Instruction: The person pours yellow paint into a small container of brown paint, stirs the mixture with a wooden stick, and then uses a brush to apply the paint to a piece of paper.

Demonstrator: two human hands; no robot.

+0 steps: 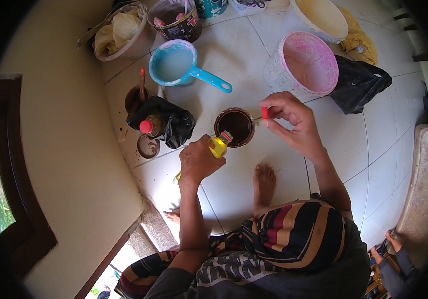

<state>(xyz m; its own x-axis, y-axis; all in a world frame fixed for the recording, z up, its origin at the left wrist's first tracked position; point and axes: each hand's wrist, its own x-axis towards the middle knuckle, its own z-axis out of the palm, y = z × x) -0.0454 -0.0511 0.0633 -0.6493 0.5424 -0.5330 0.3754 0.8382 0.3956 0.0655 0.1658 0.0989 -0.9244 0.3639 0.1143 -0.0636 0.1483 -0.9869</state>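
Note:
My left hand point(197, 160) is wrapped round a clear bottle point(219, 146) of yellow liquid, tilted so its uncapped mouth points over the near rim of a small round can point(216, 124). Dark brown contents point(235, 127) fill the inside of that can, which stands on the floor. No stream of liquid can be made out at the bottle mouth. To the right of the can, my right hand point(293, 122) pinches a small red cap point(265, 112) between thumb and fingers. Much of the bottle's body is hidden behind my left hand.
Left of the can are a red-capped bottle point(146, 126) in a black plastic bag point(179, 124), a small lid point(147, 147) and a brown pot with a brush point(142, 79). Beyond stand a blue dipper point(206, 78), a pink-stained bucket point(279, 70) and several other buckets. A wall point(69, 124) runs along the left.

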